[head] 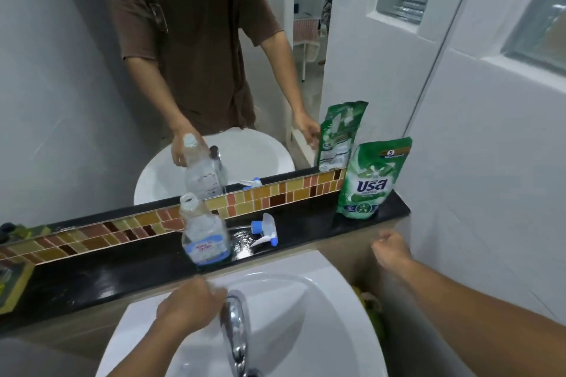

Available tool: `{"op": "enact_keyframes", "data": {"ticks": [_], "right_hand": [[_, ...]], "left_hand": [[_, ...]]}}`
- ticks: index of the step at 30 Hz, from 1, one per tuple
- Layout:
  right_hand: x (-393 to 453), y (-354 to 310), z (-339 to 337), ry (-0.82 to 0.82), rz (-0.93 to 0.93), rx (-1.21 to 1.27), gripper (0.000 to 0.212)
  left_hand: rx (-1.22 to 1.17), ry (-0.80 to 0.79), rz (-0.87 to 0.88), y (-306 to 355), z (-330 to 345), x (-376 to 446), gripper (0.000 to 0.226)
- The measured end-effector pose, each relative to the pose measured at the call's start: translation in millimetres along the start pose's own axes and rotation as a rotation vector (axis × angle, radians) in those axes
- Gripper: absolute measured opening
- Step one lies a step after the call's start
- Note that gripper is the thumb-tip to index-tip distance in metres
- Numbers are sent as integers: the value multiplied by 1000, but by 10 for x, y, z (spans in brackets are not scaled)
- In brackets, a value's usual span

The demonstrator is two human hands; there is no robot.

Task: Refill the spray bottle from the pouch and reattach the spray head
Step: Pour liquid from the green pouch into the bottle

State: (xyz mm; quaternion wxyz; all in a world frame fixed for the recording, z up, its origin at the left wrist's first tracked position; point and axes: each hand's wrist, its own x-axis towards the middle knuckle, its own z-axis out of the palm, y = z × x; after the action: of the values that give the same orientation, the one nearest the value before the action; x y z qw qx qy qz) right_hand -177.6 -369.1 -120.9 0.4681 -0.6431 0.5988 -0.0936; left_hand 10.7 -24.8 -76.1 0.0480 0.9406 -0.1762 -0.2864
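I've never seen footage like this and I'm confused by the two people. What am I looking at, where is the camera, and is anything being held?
There is one person. The camera sits on their head, looking down at a sink; the figure above is their reflection in the mirror. On the black ledge stand an open spray bottle with only a little liquid at the bottom, its blue-and-white spray head lying beside it, and a green pouch upright at the right end. The left hand is by the tap, the right hand hangs near the ledge below the pouch. Both hands hold nothing.
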Motion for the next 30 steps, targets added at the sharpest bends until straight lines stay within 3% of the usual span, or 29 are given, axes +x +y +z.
{"op": "enact_keyframes", "data": {"ticks": [5,9,11,13,16,21,26,30], "right_hand": [[413,-277,-487,43,-187,74,63],[573,-479,-681,-76,-283,11,88],[759,-484,-680,-116,-298,13,91],[1067,-393,-637,-163,-323,32,85],[1076,-405,-636,-249,-411,12,48],[702,-514,-676,-292,-436,-7,17],[336,-694,-507,-307,-443,124,23],[-44,-960,-319,-372,-539,129,19]], "left_hand": [[84,-50,287,822,-54,-115,48],[-243,-37,430,1760,7,-27,62],[-434,-37,451,2200,28,96,73],[-598,-9,430,2582,33,210,79],[-793,6,362,2978,41,313,76],[-890,35,404,3065,132,208,63],[-1008,188,402,2768,198,18,84],[-1180,264,309,2454,25,-161,60]]}}
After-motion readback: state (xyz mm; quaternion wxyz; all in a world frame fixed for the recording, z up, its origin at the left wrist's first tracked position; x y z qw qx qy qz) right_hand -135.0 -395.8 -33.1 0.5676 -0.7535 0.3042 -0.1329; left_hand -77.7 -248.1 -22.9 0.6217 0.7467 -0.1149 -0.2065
